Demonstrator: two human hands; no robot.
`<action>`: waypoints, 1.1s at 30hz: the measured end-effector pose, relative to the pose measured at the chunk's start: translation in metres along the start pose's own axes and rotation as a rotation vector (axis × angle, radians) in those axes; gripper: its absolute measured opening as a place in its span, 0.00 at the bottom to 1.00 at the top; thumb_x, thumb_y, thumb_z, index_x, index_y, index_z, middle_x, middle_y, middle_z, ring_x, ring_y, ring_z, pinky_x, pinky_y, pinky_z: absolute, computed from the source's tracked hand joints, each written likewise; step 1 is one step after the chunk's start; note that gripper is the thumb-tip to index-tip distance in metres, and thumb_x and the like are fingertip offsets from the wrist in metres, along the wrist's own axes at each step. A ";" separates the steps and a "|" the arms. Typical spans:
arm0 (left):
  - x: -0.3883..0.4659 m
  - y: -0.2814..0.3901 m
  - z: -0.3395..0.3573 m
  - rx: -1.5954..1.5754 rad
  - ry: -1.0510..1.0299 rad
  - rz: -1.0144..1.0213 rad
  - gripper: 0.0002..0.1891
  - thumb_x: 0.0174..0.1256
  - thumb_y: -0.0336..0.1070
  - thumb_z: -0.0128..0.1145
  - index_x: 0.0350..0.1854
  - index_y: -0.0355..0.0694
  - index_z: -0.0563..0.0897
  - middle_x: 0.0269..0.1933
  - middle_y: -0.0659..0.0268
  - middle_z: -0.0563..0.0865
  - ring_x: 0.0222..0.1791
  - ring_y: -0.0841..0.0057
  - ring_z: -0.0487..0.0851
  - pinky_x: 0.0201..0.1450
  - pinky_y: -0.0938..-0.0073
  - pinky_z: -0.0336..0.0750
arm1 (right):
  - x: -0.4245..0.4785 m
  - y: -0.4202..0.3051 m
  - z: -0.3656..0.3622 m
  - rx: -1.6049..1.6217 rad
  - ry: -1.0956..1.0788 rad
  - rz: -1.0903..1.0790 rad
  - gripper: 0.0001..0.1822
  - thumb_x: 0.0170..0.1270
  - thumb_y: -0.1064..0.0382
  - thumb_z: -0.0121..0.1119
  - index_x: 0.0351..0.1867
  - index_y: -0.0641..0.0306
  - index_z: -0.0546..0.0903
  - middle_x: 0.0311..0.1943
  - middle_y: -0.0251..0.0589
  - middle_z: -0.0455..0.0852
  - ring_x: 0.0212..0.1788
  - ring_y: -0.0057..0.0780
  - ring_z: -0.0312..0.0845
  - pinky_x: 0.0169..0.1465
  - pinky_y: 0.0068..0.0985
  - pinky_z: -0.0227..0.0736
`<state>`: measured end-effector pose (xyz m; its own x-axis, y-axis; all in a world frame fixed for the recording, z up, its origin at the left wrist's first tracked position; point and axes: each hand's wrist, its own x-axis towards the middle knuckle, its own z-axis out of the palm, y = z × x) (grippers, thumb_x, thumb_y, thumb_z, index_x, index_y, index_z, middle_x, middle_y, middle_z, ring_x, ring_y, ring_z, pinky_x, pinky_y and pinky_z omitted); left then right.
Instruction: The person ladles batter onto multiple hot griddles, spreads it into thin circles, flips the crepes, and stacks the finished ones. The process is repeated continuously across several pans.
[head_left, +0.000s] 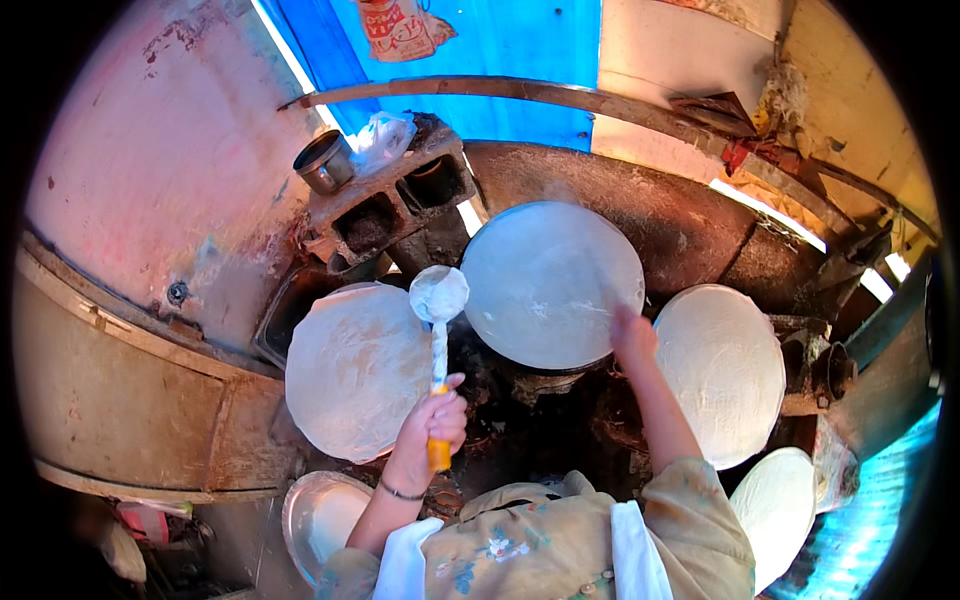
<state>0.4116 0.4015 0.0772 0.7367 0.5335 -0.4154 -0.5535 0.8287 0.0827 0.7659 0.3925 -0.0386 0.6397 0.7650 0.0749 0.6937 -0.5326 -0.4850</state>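
Note:
My left hand (439, 424) grips the yellow handle of a ladle (439, 295), whose bowl and shaft are coated with white batter. The ladle's bowl is raised between a pale round flatbread (356, 375) on the left and a round griddle (551, 281) in the middle. A thin whitish layer covers that griddle, with rougher streaks near its centre. My right hand (632, 334), blurred, is at the griddle's right edge; its fingers are not clear. Another pale round flatbread (720, 375) lies to the right of my right forearm.
A metal basin (322, 517) stands at lower left, and another pale disc (776, 510) at lower right. Behind, a concrete block (390, 202) bears a metal mug (325, 161) and a plastic bag (384, 139). Dark, sooty metal sheeting (615, 199) stands behind the griddle.

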 end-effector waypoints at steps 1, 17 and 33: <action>-0.015 0.000 -0.002 0.093 0.034 0.018 0.14 0.71 0.28 0.43 0.56 0.40 0.72 0.20 0.75 0.63 0.13 0.91 0.62 0.15 0.89 0.61 | 0.011 0.010 -0.003 0.005 0.055 0.050 0.13 0.63 0.57 0.57 0.47 0.54 0.84 0.38 0.54 0.85 0.40 0.48 0.83 0.42 0.39 0.77; -0.171 0.004 -0.080 -0.348 -0.082 0.298 0.15 0.71 0.27 0.41 0.57 0.42 0.68 0.19 0.73 0.64 0.11 0.92 0.62 0.12 0.92 0.61 | -0.185 -0.071 0.043 0.363 0.018 -0.436 0.17 0.59 0.65 0.61 0.51 0.50 0.82 0.29 0.49 0.85 0.30 0.41 0.84 0.34 0.34 0.78; -0.289 -0.008 -0.135 -0.223 -0.045 0.714 0.17 0.72 0.27 0.41 0.61 0.39 0.67 0.23 0.74 0.65 0.14 0.93 0.62 0.14 0.93 0.60 | -0.217 -0.107 0.066 1.153 -0.148 0.220 0.22 0.64 0.63 0.61 0.58 0.65 0.75 0.26 0.28 0.78 0.15 0.14 0.66 0.17 0.16 0.60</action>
<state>0.1503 0.2176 0.0742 0.1810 0.9393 -0.2914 -0.9652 0.2265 0.1308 0.5312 0.3073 -0.0604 0.6106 0.7727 -0.1734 -0.1837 -0.0748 -0.9801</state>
